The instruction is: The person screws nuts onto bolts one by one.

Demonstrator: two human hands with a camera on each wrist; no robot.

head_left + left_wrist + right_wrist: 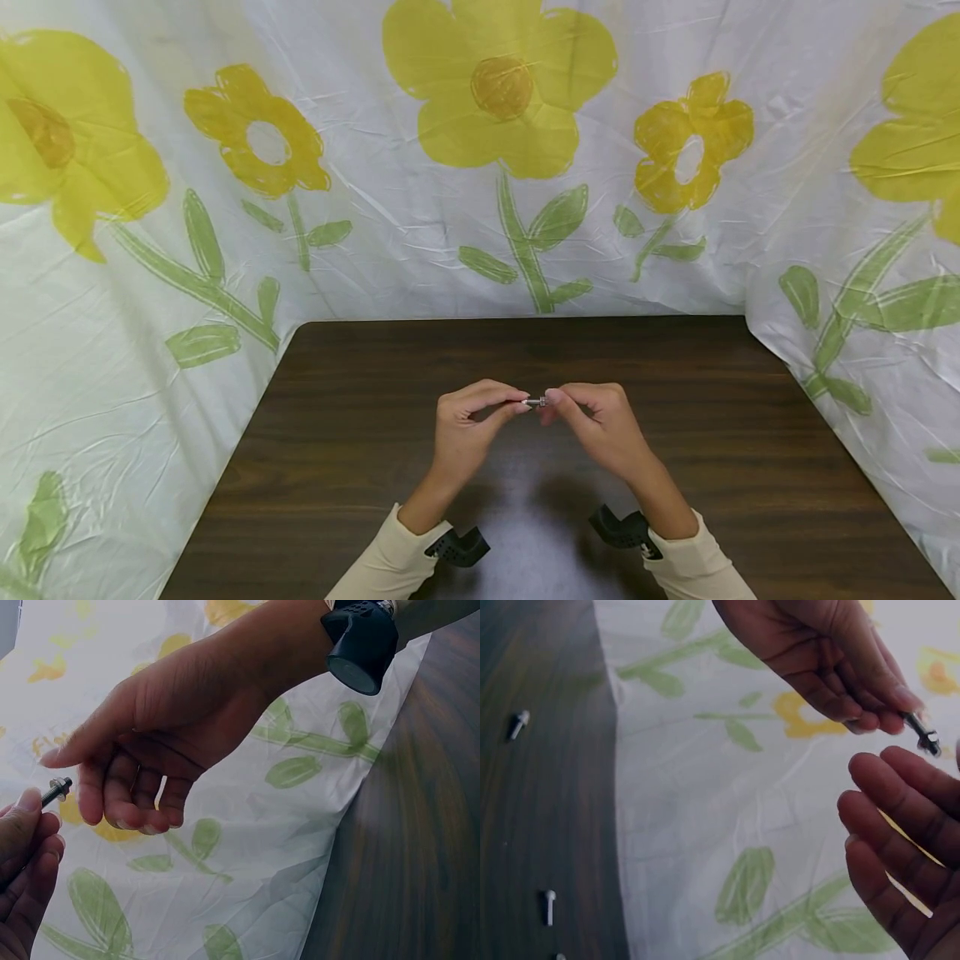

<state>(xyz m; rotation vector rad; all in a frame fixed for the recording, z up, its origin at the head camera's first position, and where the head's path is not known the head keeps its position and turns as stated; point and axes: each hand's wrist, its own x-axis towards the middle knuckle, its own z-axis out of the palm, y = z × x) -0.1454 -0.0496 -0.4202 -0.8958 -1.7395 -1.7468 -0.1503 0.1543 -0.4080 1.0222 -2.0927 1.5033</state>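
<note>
My left hand [468, 425] pinches a small metal bolt [533, 402] between thumb and fingertips above the table. A nut [58, 787] sits on the bolt near its free end, which points toward my right hand [603, 425]. In the left wrist view, the right thumb and relaxed fingers hang beside the nut, slightly apart from it. The right wrist view shows the right fingers [907, 825] loosely extended below the bolt's tip, holding nothing. The bolt's other end is hidden in the left fingers.
In the right wrist view, a bolt [519, 724] and another bolt [550, 906] lie on the dark wooden table [337, 467], with part of a further piece at the bottom edge. A white flower-printed cloth [360, 275] hangs behind and beside the table.
</note>
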